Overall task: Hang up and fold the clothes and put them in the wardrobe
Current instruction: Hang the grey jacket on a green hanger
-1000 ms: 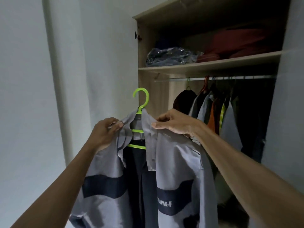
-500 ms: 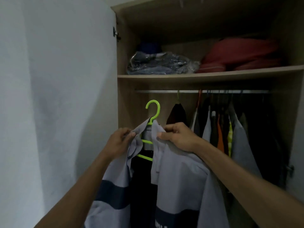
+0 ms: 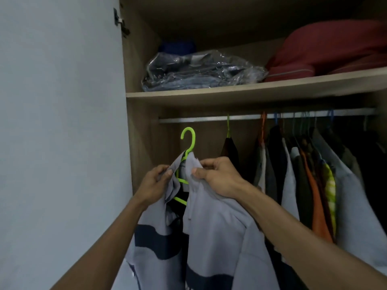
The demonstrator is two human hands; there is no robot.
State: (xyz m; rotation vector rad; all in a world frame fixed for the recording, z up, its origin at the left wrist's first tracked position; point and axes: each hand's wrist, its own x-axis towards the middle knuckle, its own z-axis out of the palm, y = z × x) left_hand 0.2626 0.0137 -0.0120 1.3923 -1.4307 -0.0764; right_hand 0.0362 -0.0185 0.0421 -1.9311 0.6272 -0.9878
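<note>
Shirt, grey with a dark chest band, is draped on a green hanger held in front of the open wardrobe. Left hand pinches the collar at 9 o'clock of the hook; right hand pinches the opposite collar edge at 3 o'clock. Rail sits at 12 o'clock, bare above the hook, with hung clothes toward 3 o'clock. Fabric looks soft, light and limp, likely to slide off the shoulders. Better hold is probably the stiff hanger neck.
</note>
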